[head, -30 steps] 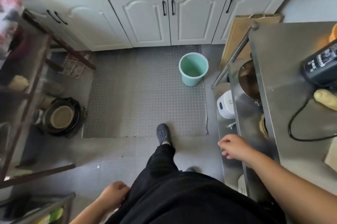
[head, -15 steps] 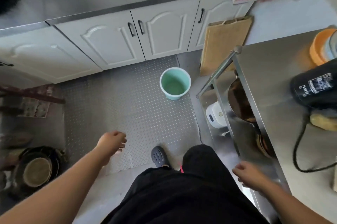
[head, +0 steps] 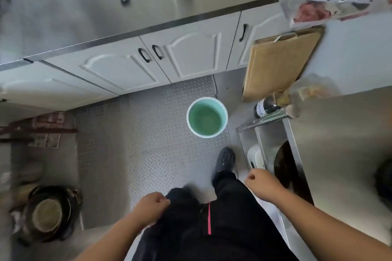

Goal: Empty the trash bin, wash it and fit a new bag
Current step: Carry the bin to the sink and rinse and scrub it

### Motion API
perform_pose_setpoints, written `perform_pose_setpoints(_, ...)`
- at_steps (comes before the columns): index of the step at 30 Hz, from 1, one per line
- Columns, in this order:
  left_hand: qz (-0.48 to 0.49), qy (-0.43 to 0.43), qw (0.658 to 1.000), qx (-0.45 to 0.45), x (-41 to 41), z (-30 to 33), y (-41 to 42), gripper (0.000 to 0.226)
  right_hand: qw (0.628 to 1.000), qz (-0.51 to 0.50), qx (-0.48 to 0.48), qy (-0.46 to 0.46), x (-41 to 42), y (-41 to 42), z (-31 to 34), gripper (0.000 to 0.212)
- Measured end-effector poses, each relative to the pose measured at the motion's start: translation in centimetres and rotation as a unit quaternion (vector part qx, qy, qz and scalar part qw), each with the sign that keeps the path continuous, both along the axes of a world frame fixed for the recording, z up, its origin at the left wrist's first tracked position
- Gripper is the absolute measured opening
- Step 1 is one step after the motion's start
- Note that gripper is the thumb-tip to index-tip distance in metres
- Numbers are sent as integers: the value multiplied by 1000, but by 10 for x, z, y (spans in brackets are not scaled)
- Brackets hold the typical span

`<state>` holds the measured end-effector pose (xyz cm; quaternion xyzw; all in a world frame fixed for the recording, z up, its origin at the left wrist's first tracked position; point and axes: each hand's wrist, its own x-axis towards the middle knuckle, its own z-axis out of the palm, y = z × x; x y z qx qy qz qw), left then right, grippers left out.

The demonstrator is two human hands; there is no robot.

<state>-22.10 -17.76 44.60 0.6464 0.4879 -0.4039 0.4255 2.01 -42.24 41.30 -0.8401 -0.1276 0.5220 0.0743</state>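
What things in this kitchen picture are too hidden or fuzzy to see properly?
- Head view: the round mint-green plastic trash bin shows only its inside from above; its outer wall is mostly hidden.
- Dark glass bottle: label too small to read, top hidden by the steel rack rail.
- Dark object on the steel table: blurred, cut off by the right edge.
- Both hands: curled, palms hidden.
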Motion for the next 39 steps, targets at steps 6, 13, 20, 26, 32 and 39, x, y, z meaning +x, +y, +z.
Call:
perform_pose_setpoints(6,95,-39,995,10,93,-62,36,19,998,52,2,18,29,56,-71,30)
perform_pose_setpoints(13,145,-26,989,-15,154,-244,77,16,998,13,-18,60,10,89,-220,27)
perform_pose_setpoints(20,264,24,961,-78,172,-415,93,46,996,21,-42,77,-14,95,-345,22)
perform_pose_setpoints(26,398,-13,906,-145,183,-484,84,64,992,19,-62,107,-16,95,-398,20)
perform_pose_setpoints(32,517,-30,840,-163,208,-505,74,27,989,1,-82,119,-8,93,-413,19)
perform_pose_setpoints(39,518,14,847,-119,217,-474,86,29,990,-25,-91,105,9,104,-389,21)
